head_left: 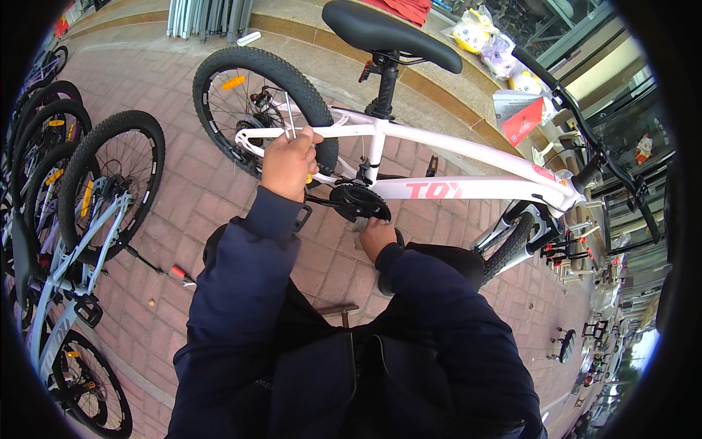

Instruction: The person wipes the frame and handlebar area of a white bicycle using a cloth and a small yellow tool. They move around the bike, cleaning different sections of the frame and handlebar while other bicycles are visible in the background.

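Observation:
A white-pink bicycle (439, 189) stands before me, its handlebar to the right. My left hand (292, 159) is closed beside the rear frame stay, near the back wheel (207, 110). A thin silver rod (289, 111) sticks up from these fingers and a bit of yellow shows below them; it looks like a slim hand tool. My right hand (377, 238) has its fingers curled at the lower edge of the black chainring (349, 205). Something greyish shows at its fingertips, too small to name. A black pedal (303, 218) hangs by my left cuff.
Several bicycles crowd the left, including a light-blue frame (72, 269). A red-handled tool (180, 273) lies on the brick paving (175, 322). Behind are a stone step (292, 36), wrapped plush toys (474, 31) and a red-and-white card (521, 121). A small stool-like object (563, 345) stands right.

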The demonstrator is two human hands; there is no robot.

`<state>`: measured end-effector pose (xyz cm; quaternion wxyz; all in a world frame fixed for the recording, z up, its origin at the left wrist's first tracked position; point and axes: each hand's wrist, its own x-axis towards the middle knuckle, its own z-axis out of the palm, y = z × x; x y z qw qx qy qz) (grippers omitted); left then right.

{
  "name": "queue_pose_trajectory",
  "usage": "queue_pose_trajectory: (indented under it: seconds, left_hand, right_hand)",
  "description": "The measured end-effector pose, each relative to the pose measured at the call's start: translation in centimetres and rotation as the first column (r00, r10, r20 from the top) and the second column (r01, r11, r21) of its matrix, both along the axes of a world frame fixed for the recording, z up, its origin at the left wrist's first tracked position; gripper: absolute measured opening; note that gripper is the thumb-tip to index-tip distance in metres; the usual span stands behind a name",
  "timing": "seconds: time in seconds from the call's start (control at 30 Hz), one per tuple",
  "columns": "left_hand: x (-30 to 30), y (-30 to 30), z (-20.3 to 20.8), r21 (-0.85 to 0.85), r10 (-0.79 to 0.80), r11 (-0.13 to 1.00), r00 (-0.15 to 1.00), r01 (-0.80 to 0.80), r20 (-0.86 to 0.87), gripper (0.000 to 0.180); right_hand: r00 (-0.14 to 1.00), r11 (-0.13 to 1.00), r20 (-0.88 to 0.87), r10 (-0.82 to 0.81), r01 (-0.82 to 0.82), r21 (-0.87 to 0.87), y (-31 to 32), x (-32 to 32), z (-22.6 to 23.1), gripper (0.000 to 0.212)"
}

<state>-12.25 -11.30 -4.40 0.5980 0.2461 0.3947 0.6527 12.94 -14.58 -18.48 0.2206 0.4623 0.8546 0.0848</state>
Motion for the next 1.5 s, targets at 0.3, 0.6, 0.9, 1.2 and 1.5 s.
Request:
queue_pose_trajectory:
  seconds: [0.3,0.6,0.9,1.2,1.5]
  left_hand:
    - [0.5,0.1,0.2,-0.039,0.053,0.998,0.999,-0.053,-0.001,0.026]
    - [0.7,0.4,-0.3,-0.039,-0.021,0.999,0.997,0.018,-0.074,0.029]
    - [0.7,0.4,-0.5,-0.058,-0.009,0.998,0.994,0.003,-0.111,0.026]
    - [1.5,0.3,-0.2,-0.055,0.017,0.998,0.996,-0.022,-0.088,0.024]
    - [1.6,0.2,-0.8,-0.07,-0.072,0.995,0.991,0.065,-0.109,0.026]
  right_hand:
    - [0.978,0.977,-0.135,0.158,-0.135,0.164,1.4,0.2,1.1,0.017]
    - [0.922,0.917,-0.206,0.329,-0.26,0.302,3.0,-1.5,1.4,0.016]
    - [0.916,0.971,-0.349,0.198,-0.134,0.198,2.7,-1.2,3.1,0.013]
    - [0.928,0.861,-0.365,0.075,0.125,0.494,5.3,11.3,14.6,0.014]
    - [0.93,0.598,-0.361,-0.073,0.33,0.73,3.0,17.0,23.2,0.034]
